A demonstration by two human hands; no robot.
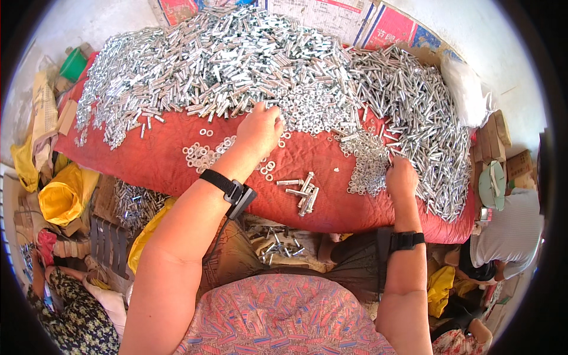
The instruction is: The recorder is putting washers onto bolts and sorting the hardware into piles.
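Observation:
My left hand [260, 130] is closed at the near edge of a pile of flat washers [316, 106], its fingertips hidden behind the knuckles. Beside its wrist lie loose larger washers [201, 155]. My right hand [402, 177] has its fingers pinched together between a heap of thin ring washers [364, 168] and a mound of bolts [432, 136]. Something small and dark shows at its fingertips, too small to name. Between my forearms lies a small group of assembled anchor bolts [303, 192]. Metal sleeves [219, 59] are heaped across the far side.
A red cloth [148, 151] covers the work surface. Printed cardboard [322, 18] stands along the back wall. Yellow bags [62, 195] and a green container [73, 64] are at the left, a white plastic bag [467, 92] at the right. Other people sit at lower left and right.

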